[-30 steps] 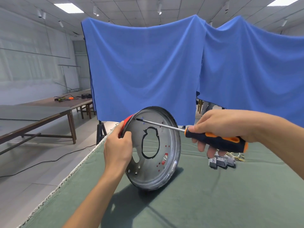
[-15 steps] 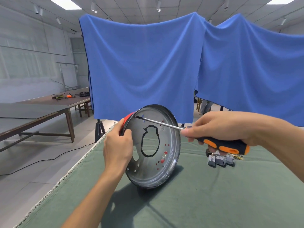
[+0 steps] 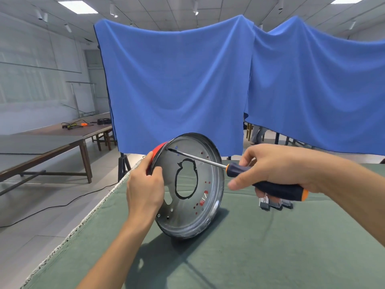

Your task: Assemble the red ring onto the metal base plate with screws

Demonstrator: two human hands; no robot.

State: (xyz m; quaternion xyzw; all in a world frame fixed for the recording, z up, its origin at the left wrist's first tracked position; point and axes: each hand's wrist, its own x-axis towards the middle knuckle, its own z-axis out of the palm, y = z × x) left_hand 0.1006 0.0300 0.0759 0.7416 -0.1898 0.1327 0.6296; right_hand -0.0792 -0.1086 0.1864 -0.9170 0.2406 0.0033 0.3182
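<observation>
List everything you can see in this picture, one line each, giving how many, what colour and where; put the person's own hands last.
metal base plate: one, silver, stood on its edge on the green table cover.
red ring: one, red, behind the plate's upper left rim, mostly hidden.
screwdriver: one, black and orange handle, steel shaft, tip at the plate's upper left.
small metal parts: a cluster, grey, on the cover below the handle; count unclear.
green table cover: one, under the work.
blue cloths: two, hung behind the table.
wooden tables: brown, far left, cables on one.
left hand: its grip is on the plate's left rim and the ring.
right hand: holds the screwdriver handle.
</observation>
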